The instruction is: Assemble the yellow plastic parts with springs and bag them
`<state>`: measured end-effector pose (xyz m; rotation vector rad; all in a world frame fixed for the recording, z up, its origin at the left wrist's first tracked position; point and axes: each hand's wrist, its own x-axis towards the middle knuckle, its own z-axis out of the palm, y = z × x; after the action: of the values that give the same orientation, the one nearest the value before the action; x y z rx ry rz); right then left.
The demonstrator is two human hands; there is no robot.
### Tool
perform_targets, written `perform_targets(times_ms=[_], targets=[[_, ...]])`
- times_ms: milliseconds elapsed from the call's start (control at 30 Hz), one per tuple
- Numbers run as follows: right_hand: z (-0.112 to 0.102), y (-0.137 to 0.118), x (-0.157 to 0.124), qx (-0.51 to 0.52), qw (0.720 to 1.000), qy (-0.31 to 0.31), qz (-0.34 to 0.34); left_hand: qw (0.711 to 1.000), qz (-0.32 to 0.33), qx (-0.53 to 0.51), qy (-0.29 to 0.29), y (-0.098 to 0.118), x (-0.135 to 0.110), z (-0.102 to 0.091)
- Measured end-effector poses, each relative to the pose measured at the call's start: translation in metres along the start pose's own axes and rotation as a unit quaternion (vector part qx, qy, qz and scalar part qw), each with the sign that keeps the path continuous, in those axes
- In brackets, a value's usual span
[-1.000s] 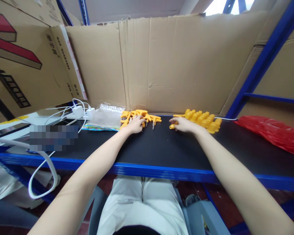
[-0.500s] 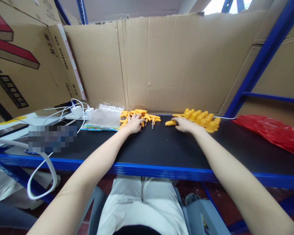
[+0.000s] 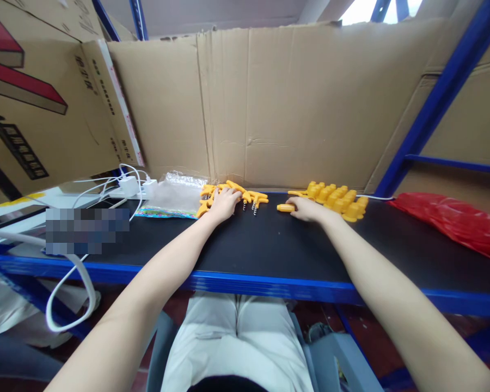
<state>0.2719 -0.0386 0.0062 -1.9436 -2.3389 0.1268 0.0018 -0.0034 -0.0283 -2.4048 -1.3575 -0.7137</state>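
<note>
Several yellow-handled corkscrews [image 3: 258, 197] with bare metal spirals lie in a heap against the back board. Over that heap my left hand [image 3: 225, 202] is closed with its fingers bent around one yellow corkscrew handle [image 3: 233, 186]; the lower end of that piece is hidden behind the hand. To the right, my right hand [image 3: 307, 209] pinches a short ribbed yellow plastic sleeve [image 3: 285, 208] lying sideways just above or on the black surface. Behind and beside this hand stand rows of upright yellow plastic sleeves [image 3: 340, 199]. A thin yellow piece [image 3: 296, 193] lies beyond the right fingertips.
A clear plastic bag [image 3: 173, 195] lies left of the corkscrews, near white chargers and cables [image 3: 128, 186]. A red plastic bag [image 3: 453, 220] rests at the right. Tall cardboard [image 3: 302, 109] closes off the back; a blue rail [image 3: 269, 286] edges the black tabletop [image 3: 261, 245].
My left hand has drawn its fingers in around a corkscrew handle, which now sticks up more. The sleeve at my right fingertips has turned slightly and moved a little right.
</note>
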Motion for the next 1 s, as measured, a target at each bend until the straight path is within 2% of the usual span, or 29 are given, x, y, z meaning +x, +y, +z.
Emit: perform_targets(times_ms=[200, 300, 433, 567, 700, 833, 1000], targets=[[0.004, 0.002, 0.005, 0.004, 1.000, 0.008, -0.016, 0.996, -0.015, -0.036, 0.082, 0.002, 0.005, -0.008], [0.008, 0.005, 0.008, 0.005, 1.000, 0.011, -0.026, 0.986, -0.019, -0.090, 0.141, 0.003, 0.006, -0.014], [0.009, 0.006, 0.011, 0.004, 0.999, 0.024, -0.044, 0.951, -0.019, -0.196, 0.238, 0.004, 0.007, -0.021], [0.010, 0.002, 0.011, 0.025, 0.996, 0.047, -0.068, 0.916, -0.060, -0.264, 0.296, 0.010, 0.008, -0.028], [0.011, -0.005, 0.010, 0.060, 0.989, 0.079, -0.106, 0.877, -0.122, -0.344, 0.311, 0.017, 0.010, -0.031], [0.013, -0.013, 0.008, 0.107, 0.982, 0.059, -0.141, 0.832, -0.176, -0.434, 0.298, 0.020, 0.013, -0.026], [0.018, -0.022, 0.005, 0.206, 0.961, 0.015, -0.183, 0.741, -0.267, -0.560, 0.258, 0.025, 0.017, -0.022]])
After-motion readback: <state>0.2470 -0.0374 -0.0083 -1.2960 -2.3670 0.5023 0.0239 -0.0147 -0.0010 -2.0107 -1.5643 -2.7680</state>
